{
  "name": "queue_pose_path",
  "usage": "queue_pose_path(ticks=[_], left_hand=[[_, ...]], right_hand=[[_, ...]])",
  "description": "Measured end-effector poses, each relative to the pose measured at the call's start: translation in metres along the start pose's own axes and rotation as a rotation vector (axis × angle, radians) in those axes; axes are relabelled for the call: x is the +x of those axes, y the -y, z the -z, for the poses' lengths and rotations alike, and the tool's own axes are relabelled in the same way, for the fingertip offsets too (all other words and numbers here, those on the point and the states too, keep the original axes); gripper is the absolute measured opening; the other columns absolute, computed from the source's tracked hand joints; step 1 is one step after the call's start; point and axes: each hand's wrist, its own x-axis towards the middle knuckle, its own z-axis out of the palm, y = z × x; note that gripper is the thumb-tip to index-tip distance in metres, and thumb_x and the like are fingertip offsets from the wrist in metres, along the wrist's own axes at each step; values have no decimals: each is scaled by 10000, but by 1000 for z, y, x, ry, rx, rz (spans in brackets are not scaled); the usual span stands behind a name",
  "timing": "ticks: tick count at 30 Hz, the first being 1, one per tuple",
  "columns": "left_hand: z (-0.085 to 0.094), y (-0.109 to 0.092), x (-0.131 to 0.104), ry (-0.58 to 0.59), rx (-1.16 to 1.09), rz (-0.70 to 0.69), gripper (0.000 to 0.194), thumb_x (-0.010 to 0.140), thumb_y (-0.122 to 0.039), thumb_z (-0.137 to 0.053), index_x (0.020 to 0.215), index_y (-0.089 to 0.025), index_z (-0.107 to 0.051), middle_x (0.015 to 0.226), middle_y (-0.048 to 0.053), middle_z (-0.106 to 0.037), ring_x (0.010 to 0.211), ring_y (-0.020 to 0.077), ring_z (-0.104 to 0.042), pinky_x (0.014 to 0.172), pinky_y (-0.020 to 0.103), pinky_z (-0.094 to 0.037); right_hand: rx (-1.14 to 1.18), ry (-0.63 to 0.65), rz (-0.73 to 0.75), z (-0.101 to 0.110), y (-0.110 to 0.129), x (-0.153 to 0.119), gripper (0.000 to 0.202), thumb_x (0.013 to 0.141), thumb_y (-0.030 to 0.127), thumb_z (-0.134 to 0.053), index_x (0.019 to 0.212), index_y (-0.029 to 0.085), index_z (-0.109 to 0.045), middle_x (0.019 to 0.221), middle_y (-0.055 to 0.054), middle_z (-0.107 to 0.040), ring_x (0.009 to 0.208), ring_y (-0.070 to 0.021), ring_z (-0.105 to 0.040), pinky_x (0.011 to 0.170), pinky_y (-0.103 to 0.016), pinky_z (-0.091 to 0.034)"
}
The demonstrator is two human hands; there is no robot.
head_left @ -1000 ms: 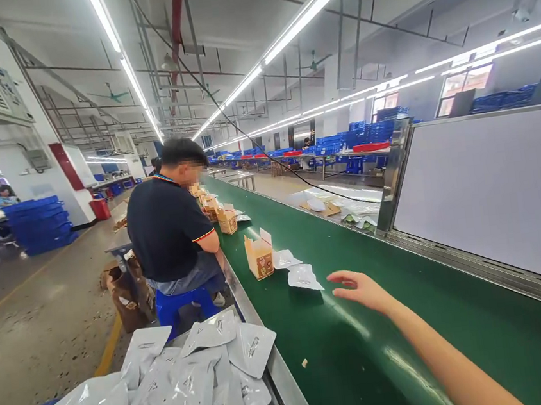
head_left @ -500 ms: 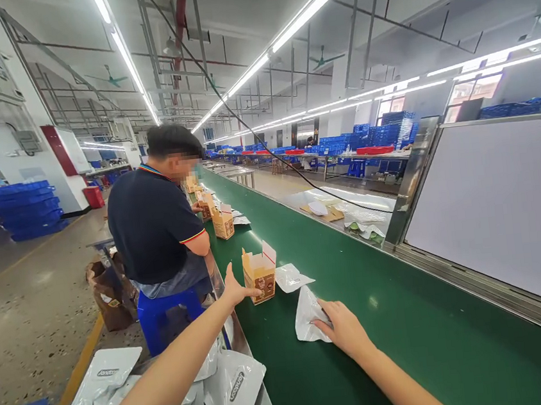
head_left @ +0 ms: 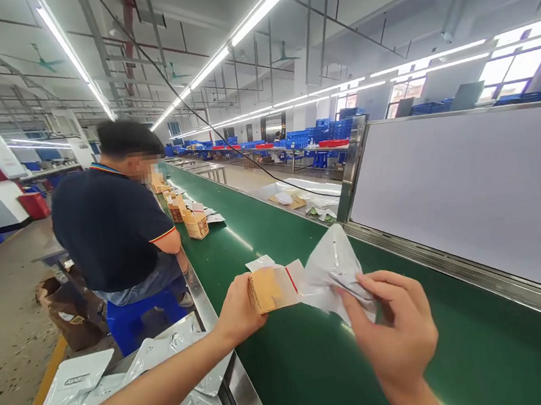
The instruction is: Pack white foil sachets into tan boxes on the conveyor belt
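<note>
1. The left hand [head_left: 238, 309] is closed around a small brown carton [head_left: 268, 289], held up above the near edge of the green conveyor belt [head_left: 316, 365]; the palm hides the carton's left end, and its white flap with a red stripe stands open on the right.
2. The right hand [head_left: 394, 331] pinches a white pouch [head_left: 332, 272] between thumb and fingertips, the other fingers loosely curled; the pouch's lower corner is lost behind them.
3. The pouch's edge meets the carton's open flap, though whether any of it is inside is hard to tell, since motion blurs the pouch.
4. A second white pouch [head_left: 260, 263] peeks out behind the carton, mostly covered by it.
5. At lower left a heap of silver-white pouches [head_left: 126, 391] lies beside the belt, cut off by the frame edge.
6. Further along, a co-worker [head_left: 113, 225] in a dark shirt sits on a blue stool, with more brown cartons [head_left: 195, 223] standing on the belt.
</note>
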Motion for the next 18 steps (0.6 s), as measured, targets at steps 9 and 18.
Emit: queue_pose_path(ticks=[9, 18], left_hand=[[-19, -46, -41, -118, 156, -321, 568, 629, -124, -621, 1149, -201, -407, 1173, 102, -521, 1130, 274, -496, 982, 431, -428], [-55, -79, -67, -8, 255, -716, 621, 632, -44, -469, 1214, -242, -377, 1189, 88, -551, 1130, 265, -514, 967, 451, -456]], right_hand=[[-72, 425, 394, 33, 22, -40, 261, 835, -12, -448, 905, 142, -647, 869, -65, -682, 829, -181, -617, 749, -311, -549], [304, 1154, -99, 82, 32, -34, 931, 623, 313, -814, 1405, 212, -319, 1389, -57, -441, 1247, -217, -437, 1072, -304, -351]])
